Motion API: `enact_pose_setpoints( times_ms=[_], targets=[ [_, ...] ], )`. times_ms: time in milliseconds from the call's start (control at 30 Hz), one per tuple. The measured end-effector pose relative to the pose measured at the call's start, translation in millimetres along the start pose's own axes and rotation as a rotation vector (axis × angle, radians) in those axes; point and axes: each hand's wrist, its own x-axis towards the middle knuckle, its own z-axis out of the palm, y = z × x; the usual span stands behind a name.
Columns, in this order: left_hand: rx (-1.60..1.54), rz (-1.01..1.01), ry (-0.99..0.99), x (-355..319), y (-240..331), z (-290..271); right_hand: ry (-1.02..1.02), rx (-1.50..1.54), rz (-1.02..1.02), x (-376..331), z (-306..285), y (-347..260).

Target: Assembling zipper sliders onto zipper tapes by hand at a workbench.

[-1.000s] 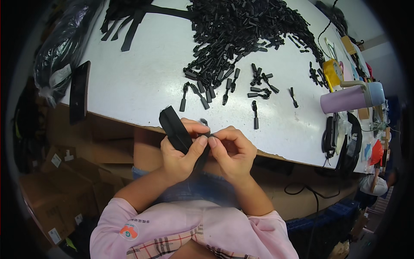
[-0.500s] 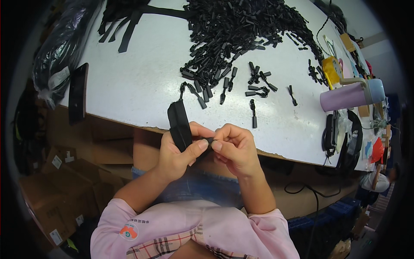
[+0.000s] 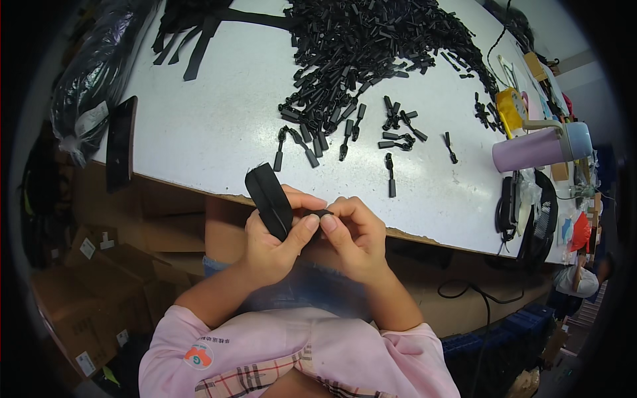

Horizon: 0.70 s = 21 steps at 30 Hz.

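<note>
In front of the table edge, my left hand [image 3: 275, 242] is closed round a folded black zipper tape [image 3: 271, 200], one end of which sticks up toward the table. My right hand [image 3: 358, 239] meets it at the fingertips, thumb and forefinger pinching the tape's other end. A small dark part shows between both thumbs, too hidden to tell whether it is a slider. Beyond my hands lie loose black zipper sliders with long pulls [image 3: 391, 174], and a large heap of zipper sliders [image 3: 371, 46] spreads at the back.
More black strips [image 3: 196, 56] lie at the far left of the white table [image 3: 212, 126]. A dark flat phone-like slab [image 3: 121, 142] and a plastic-wrapped bundle [image 3: 93, 86] sit at the left edge. To the right stand a purple tumbler [image 3: 527, 149] and a yellow object [image 3: 509, 109]. Cardboard boxes [image 3: 99, 305] are lower left.
The upright end of the tape has tilted left and sunk a little. My right hand has shifted slightly left, closer to my left thumb. One more slider shows beyond the tape.
</note>
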Motion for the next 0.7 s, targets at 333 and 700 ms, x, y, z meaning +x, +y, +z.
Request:
enact_pose_setpoints(
  times_ms=[333,700],
  targets=[
    [-0.184,-0.337,-0.080,2,5,-10,0.069,-0.237,-0.225,4,-1,-5],
    [-0.003,-0.259,-0.096,6,5,-12,-0.156,-0.409,-0.088,3,-4,-20]
  ],
)
